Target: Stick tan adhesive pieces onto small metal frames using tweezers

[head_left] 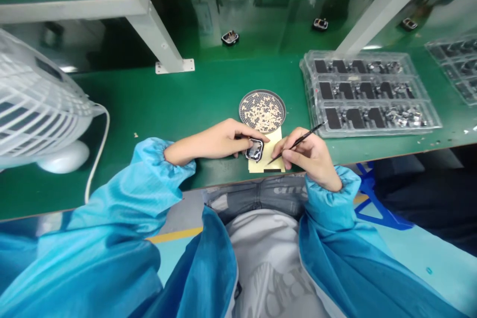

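Note:
My left hand [219, 140] is closed on a small square watch case [255, 150], steadying it on a yellow pad [269, 154] near the front edge of the green bench. My right hand [309, 154] pinches thin black tweezers [298, 143] like a pen. Their tip rests on the pad just right of the case. Both arms wear blue sleeves.
A round perforated dish [262, 111] of several tiny pale parts sits just behind the pad. Clear trays [367, 93] of dark components lie to the right, another tray [456, 67] at far right. A white fan [35, 104] stands left. Loose cases [230, 37] rest farther back.

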`<state>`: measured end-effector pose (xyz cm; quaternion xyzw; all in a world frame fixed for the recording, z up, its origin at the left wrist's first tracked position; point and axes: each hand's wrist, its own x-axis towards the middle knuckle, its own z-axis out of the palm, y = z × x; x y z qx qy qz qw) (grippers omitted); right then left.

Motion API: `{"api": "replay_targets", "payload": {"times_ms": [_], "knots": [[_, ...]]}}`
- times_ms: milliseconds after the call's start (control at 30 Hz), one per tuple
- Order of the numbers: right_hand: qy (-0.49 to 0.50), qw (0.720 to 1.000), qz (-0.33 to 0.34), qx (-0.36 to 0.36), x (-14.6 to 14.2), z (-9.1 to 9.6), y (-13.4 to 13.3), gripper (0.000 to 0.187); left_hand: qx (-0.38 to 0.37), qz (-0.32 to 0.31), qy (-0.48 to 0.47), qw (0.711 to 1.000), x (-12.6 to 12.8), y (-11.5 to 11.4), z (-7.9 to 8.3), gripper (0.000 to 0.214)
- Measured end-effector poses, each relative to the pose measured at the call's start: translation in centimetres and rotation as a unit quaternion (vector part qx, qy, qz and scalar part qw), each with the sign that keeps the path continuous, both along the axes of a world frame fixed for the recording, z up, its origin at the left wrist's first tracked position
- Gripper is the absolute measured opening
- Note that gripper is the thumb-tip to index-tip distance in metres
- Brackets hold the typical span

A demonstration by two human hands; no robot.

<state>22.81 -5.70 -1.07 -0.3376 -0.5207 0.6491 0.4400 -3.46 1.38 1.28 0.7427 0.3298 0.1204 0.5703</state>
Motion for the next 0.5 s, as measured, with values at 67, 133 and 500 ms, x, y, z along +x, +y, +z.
{"api": "replay_targets", "payload": {"times_ms": [67,133,500], "knots": [[0.021,0.999,-0.031,-0.008,0.1,0.0,-0.1,0.018,0.055,0.017,0.012,0.998,-0.1,0.0,0.2,0.038],[0.050,0.996,-0.073,-0.009,0.1,-0.1,-0.2,0.018,0.105,-0.004,0.021,0.994,-0.3,-0.1,0.6,0.037],[0.071,0.993,-0.095,-0.025,-0.4,-1.6,0.9,0.022,0.235,0.113,0.068,0.963,-4.2,0.0,7.4,0.038]]}}
